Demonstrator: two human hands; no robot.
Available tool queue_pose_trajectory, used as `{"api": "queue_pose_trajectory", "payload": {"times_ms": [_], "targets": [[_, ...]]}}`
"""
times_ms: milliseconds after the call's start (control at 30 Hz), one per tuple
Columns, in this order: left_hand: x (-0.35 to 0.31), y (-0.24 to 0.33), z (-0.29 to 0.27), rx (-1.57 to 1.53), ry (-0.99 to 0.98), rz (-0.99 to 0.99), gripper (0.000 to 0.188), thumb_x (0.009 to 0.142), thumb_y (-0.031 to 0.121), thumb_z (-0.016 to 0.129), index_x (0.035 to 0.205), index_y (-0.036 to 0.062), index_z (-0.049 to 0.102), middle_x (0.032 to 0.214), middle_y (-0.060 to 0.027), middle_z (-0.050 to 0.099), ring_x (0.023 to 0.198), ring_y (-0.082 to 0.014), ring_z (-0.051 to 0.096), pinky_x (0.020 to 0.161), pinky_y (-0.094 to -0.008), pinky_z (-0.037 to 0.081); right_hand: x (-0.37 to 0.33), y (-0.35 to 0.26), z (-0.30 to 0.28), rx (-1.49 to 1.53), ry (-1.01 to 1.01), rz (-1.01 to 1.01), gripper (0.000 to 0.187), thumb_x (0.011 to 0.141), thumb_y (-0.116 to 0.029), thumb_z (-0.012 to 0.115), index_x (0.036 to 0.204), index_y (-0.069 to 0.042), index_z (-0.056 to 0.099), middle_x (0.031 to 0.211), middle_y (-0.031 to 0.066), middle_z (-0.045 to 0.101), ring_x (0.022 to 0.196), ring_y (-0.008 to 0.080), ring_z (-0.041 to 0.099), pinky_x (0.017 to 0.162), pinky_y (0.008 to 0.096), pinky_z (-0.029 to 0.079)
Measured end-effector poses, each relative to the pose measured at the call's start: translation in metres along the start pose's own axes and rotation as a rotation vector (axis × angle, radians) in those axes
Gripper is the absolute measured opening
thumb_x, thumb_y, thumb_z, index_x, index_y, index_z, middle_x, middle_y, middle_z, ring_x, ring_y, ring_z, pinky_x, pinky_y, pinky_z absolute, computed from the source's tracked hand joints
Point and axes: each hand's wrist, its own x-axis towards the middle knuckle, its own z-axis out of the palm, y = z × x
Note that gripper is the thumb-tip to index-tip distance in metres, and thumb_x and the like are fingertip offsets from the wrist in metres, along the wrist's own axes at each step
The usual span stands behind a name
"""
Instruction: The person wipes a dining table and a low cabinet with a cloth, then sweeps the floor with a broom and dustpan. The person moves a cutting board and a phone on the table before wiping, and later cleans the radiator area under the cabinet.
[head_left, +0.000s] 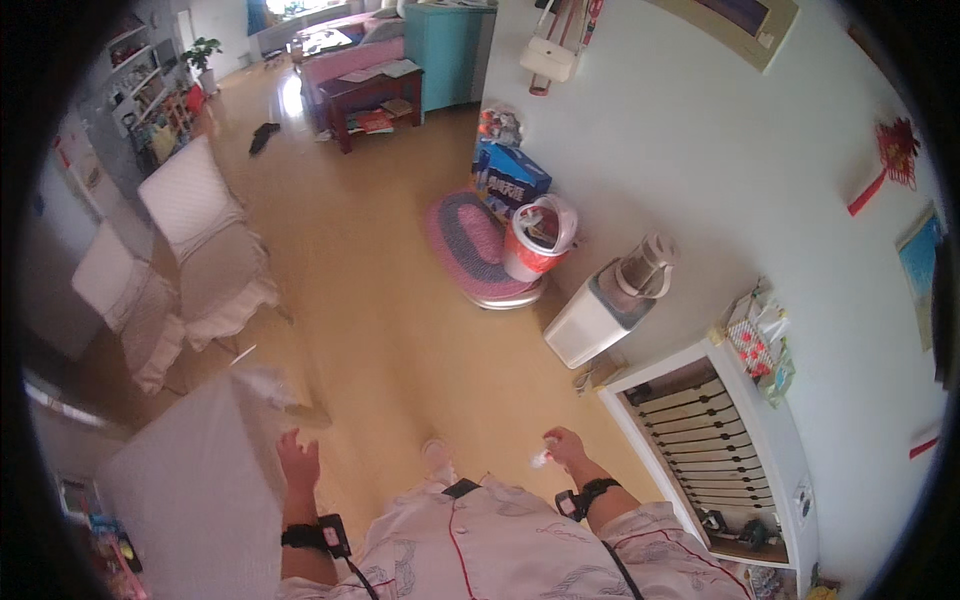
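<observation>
My left hand hangs beside the edge of a cloth-covered table, its fingers apart and nothing in them. In front of my right side, my right hand is closed on a small white crumpled piece. Whether it is tissue or plastic is too small to tell. Both wrists carry a black strap with a small device. One foot shows below on the wooden floor.
Two covered chairs stand at left. Along the right wall are a white cabinet with a rack, a tall white appliance with a clear jug, a red-and-white bucket and a blue box. A dark bench stands farther off.
</observation>
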Motion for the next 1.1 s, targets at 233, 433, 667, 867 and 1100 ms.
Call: {"api": "queue_pose_trajectory", "payload": {"times_ms": [233,433,667,867,1100], "targets": [[0.213,0.081,0.043,0.001,-0.046,0.207,0.05,0.075,0.013,0.068,0.12,0.0012,0.05,0.13,-0.024,0.038,0.118,-0.0357,0.041,0.089,-0.0399,0.046,0.134,-0.144,-0.026,0.52,0.283,-0.006,0.029,0.075,-0.003,0.059,0.104,-0.002,0.059,0.08,0.0126,0.062,0.06,0.0206,0.062,0.052,0.0319,0.051],[0.335,0.026,0.064,0.229,-0.083,0.036,0.05,0.075,0.016,0.069,0.119,0.0005,0.051,0.126,-0.0234,0.044,0.121,-0.036,0.04,0.09,-0.0413,0.044,0.344,-0.217,-0.083,0.311,0.473,-0.049,0.042,0.073,-0.008,0.062,0.114,-0.002,0.054,0.093,0.0154,0.063,0.077,0.0252,0.064,0.068,0.0362,0.052],[0.398,-0.023,0.034,0.153,-0.002,-0.62,0.047,0.075,0.02,0.069,0.113,-0.0016,0.055,0.103,-0.0182,0.061,0.086,-0.0304,0.06,0.078,-0.041,0.049,0.569,-0.273,-0.177,-0.103,0.478,0.12,0.035,0.073,-0.019,0.057,0.104,-0.004,0.063,0.103,0.0192,0.064,0.101,0.0364,0.059,0.088,0.0426,0.046],[0.535,-0.002,0.059,-0.246,0.174,-0.738,0.031,0.073,0.008,0.065,0.103,0.0004,0.057,0.084,-0.0091,0.06,0.054,-0.014,0.053,0.042,-0.0257,0.043,0.679,-0.307,-0.083,-0.847,-0.23,-0.31,0.027,0.078,-0.025,0.052,0.09,-0.006,0.067,0.088,0.0215,0.065,0.085,0.0382,0.062,0.074,0.0449,0.05],[0.875,0.094,0.058,-0.035,0.076,-0.425,0.033,0.08,0.032,0.06,0.079,-0.0005,0.066,0.072,-0.0186,0.065,0.07,-0.0309,0.064,0.064,-0.0401,0.047,0.688,-0.551,-0.012,-0.146,-0.56,0.333,0.026,0.082,-0.024,0.057,0.098,-0.004,0.061,0.081,0.0136,0.064,0.073,0.0279,0.063,0.06,0.0405,0.05]]}}
